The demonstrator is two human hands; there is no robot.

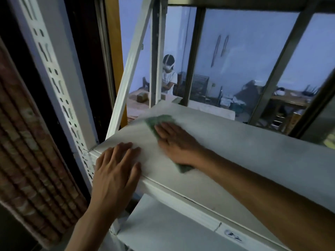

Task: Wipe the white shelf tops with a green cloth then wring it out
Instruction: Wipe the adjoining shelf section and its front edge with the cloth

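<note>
The right hand [176, 144] lies flat, fingers spread and pressed down on the green cloth [159, 124], which is pinned between palm and the top white shelf [244, 142]; green shows beyond the fingertips toward 11 o'clock and again under the wrist at 5 o'clock. The cloth and hand look smeared, which suggests a wiping stroke is under way. The left hand [116, 171] holds nothing; it rests open, palm down, on the near left corner of the same shelf, just beside the slotted white upright [59, 91], and appears to steady the unit. To wipe well, the person would likely do best to keep the whole palm on the cloth so it does not bunch, press evenly, and work in overlapping passes from the left corner toward 3 o'clock, where a wide stretch of shelf top lies bare and looks duller. The left hand covers a patch of the corner and would have to lift for that patch to be reached. Open room is generous to the right and toward the far edge at 12 o'clock. The tight places are the slanted white brace [130, 69] rising from the far left corner and the window frame [192, 57] just behind the far edge; a stroke pushed too far could drop the cloth off the back. A lower shelf [163, 232] shows at 6 o'clock, beneath the front lip. Wringing is not yet begun.
</note>
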